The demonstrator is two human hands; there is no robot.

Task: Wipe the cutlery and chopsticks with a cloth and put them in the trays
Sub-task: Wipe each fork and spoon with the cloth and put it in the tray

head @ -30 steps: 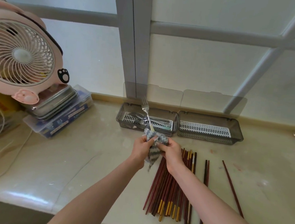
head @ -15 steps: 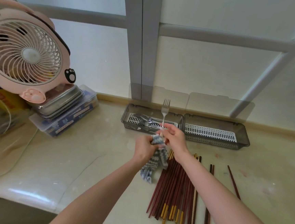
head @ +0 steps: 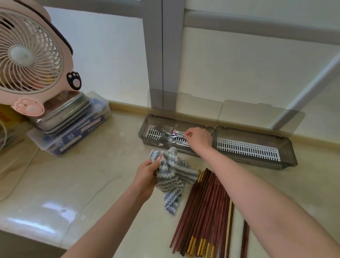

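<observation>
The right hand reaches over the left tray, which sits at the far edge of the tabletop just beside the right tray. Its grip is pinched on the handle of a fork lying low among other forks. The left hand, its grip closed round the striped cloth, is nearer, just left of the chopsticks fanned on the tabletop, with bare surface on its left as far as the fan and stacked boxes.

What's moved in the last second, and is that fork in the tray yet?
The right hand pulled the fork out of the cloth and carried it forward to the left tray, laying it flat among the other forks, handle still pinched. The left hand kept the cloth. Chopsticks and right tray stayed put.
</observation>
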